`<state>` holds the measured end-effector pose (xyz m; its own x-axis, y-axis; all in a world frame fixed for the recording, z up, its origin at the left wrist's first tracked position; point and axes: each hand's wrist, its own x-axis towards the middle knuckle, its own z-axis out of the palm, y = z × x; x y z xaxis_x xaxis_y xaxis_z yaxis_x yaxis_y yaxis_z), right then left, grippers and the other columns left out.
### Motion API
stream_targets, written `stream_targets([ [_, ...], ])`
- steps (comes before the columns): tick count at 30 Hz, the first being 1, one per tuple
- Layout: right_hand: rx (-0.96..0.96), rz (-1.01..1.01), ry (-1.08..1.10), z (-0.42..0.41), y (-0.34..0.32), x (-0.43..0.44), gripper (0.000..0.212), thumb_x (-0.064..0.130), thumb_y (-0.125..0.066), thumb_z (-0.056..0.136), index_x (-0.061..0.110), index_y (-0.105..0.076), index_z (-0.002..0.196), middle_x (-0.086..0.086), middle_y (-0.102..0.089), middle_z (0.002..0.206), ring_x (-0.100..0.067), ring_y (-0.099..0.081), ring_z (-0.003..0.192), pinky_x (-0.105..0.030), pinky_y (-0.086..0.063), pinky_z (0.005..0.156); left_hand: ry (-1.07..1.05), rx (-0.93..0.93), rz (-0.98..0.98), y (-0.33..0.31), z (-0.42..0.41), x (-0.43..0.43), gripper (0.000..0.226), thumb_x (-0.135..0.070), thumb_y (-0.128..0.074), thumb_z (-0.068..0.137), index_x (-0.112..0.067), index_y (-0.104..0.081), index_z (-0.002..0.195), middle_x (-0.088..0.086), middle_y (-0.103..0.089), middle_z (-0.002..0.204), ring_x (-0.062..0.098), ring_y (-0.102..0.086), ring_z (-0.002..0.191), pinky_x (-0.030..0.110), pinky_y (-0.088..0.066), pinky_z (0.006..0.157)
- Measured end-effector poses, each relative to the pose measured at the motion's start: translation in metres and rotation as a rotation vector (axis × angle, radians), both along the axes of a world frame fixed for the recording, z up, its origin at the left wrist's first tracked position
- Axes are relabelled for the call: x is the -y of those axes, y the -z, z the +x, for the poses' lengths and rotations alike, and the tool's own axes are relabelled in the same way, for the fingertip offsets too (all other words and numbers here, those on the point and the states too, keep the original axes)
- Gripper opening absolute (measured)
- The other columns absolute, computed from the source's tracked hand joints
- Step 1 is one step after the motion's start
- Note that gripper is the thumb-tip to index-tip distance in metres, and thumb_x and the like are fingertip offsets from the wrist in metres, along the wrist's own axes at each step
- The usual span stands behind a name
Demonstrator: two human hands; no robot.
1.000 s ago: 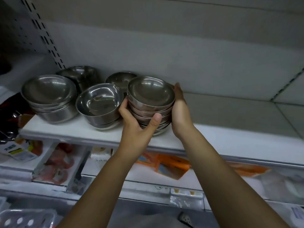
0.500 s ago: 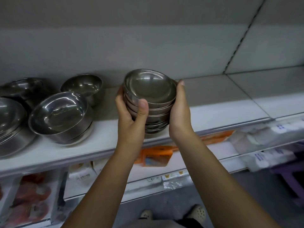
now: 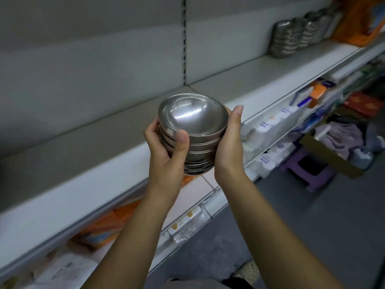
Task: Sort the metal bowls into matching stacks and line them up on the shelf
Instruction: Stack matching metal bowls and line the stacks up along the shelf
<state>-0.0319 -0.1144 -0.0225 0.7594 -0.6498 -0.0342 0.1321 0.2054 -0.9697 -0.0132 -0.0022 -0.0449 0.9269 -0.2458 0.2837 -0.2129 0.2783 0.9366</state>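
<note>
Grips of left hand (image 3: pixel 164 155) and right hand (image 3: pixel 229 149) are clamping the bowl stack (image 3: pixel 193 122) between them.
Stiff, slick steel is probably weighing little; palms are squeezing its nested sides, shelf (image 3: pixel 87 147) just beyond.

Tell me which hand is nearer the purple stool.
Right. The right hand holds the bowl stack on the side toward the purple stool; the left hand holds the opposite side, farther away.

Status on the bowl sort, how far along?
Done: one matching stack of bowls is nested. In hand: left hand and right hand grip it, off the shelf. Left: set it down in line; how much more remains isn't visible.
</note>
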Motion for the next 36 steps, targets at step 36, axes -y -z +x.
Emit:
stream_targets([
  [36,-0.041,0.045,0.256,-0.02,-0.002,0.506,0.07,0.072,-0.027,0.097,0.026,-0.06,0.136,0.0,-0.066,0.132,-0.013,-0.061,0.121,-0.034,-0.049,0.103,0.321,-0.062,-0.039,0.004,0.016,0.516,0.085,-0.064,-0.06,0.083,-0.027,-0.032,0.154,-0.011,-0.058,0.144,0.002,-0.058,0.129,0.019,-0.052,0.095],
])
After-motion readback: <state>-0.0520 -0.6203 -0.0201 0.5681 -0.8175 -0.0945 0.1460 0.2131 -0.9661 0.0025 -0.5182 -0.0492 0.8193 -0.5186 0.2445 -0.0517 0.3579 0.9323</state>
